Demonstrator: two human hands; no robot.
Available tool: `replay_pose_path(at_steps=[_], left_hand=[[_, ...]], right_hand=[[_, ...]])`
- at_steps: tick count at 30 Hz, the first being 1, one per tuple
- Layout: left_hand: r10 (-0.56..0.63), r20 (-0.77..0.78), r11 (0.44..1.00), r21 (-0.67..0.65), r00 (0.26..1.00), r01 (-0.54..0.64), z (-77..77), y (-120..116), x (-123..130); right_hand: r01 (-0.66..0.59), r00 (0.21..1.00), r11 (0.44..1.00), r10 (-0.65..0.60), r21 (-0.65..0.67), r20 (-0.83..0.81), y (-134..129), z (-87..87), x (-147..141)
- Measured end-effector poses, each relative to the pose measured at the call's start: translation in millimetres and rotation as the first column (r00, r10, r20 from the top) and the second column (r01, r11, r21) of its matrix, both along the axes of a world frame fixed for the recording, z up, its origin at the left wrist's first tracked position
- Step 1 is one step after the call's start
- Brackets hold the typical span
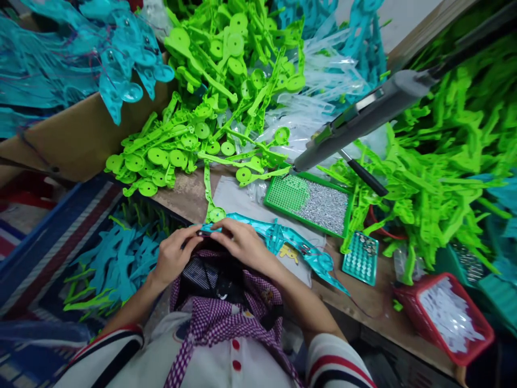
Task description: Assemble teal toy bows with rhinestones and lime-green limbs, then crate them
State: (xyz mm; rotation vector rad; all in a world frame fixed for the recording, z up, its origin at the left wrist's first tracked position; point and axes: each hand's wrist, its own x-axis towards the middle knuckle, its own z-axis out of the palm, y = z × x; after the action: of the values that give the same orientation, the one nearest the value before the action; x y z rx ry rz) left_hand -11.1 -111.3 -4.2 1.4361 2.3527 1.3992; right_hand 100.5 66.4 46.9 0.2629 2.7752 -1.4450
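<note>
A long blue plastic piece (293, 237) lies slantwise along the front of the bench, on a grey cloth (230, 188). My left hand (175, 253) pinches its left end near my body, fingers closed round it. Just to the right, my right hand (242, 242) is closed on the same end, thumb and fingertips together. A small dark detail shows between the two hands, too small to make out. A thin wire trails from the blue piece's far right end. One green part (217, 214) touches the bench edge just beyond my fingers.
Green parts (177, 140) are heaped behind. A grey electric screwdriver (355, 118) hangs over a green tray of screws (327, 207). At right are a small teal tray (360, 258) and a red bin of white pieces (450, 315). Blue pieces fill a cardboard box (81, 134) at left.
</note>
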Motion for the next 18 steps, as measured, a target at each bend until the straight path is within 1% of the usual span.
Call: replay_pose_path(at_steps=[2,4,7,9,11,12,13,14,15,16,17,18], left_hand=[[-0.060,0.071,0.996,-0.067,0.996,0.065,8.5,7,-9],[-0.102,0.122,0.990,-0.083,0.987,0.112,14.1,11,-15],[-0.168,0.209,0.979,-0.084,0.963,0.188,19.0,14,-18],[-0.218,0.223,0.966,-0.086,0.950,0.242,21.2,17,-19],[-0.236,0.183,0.962,-0.096,0.954,0.256,22.9,23,-19],[-0.234,0.161,0.962,-0.105,0.959,0.252,23.6,27,-19],[-0.230,0.143,0.963,-0.111,0.963,0.247,24.3,32,-19],[-0.226,0.131,0.964,-0.111,0.965,0.240,24.9,37,-18],[-0.218,0.128,0.967,-0.107,0.968,0.232,25.6,41,-16],[-0.206,0.135,0.970,-0.098,0.969,0.220,26.4,44,-14],[-0.192,0.152,0.975,-0.083,0.969,0.207,27.3,47,-11],[-0.182,0.178,0.978,-0.065,0.967,0.196,28.3,49,-9]], right_hand=[[0.092,0.994,0.996,-0.092,0.000,-0.064,6,-2.0,3],[0.162,0.980,0.986,-0.155,0.046,-0.122,16,-5.8,7],[0.208,0.975,0.970,-0.195,0.128,-0.112,28,-11.8,11],[0.213,0.977,0.947,-0.200,0.242,-0.077,31,-12.7,11],[0.242,0.970,0.889,-0.222,0.389,-0.096,27,-9.4,9],[0.246,0.969,0.863,-0.212,0.440,-0.125,23,-6.8,7],[0.227,0.973,0.857,-0.175,0.464,-0.152,18,-4.1,4],[0.175,0.980,0.871,-0.110,0.459,-0.165,11,-1.7,1],[0.096,0.987,0.897,-0.031,0.432,-0.155,5,-0.2,-1],[0.020,0.991,0.922,0.033,0.387,-0.128,0,0.5,-4],[-0.028,0.994,0.944,0.060,0.329,-0.088,-4,0.3,-6],[-0.035,0.998,0.963,0.048,0.266,-0.044,-6,-0.4,-7]])
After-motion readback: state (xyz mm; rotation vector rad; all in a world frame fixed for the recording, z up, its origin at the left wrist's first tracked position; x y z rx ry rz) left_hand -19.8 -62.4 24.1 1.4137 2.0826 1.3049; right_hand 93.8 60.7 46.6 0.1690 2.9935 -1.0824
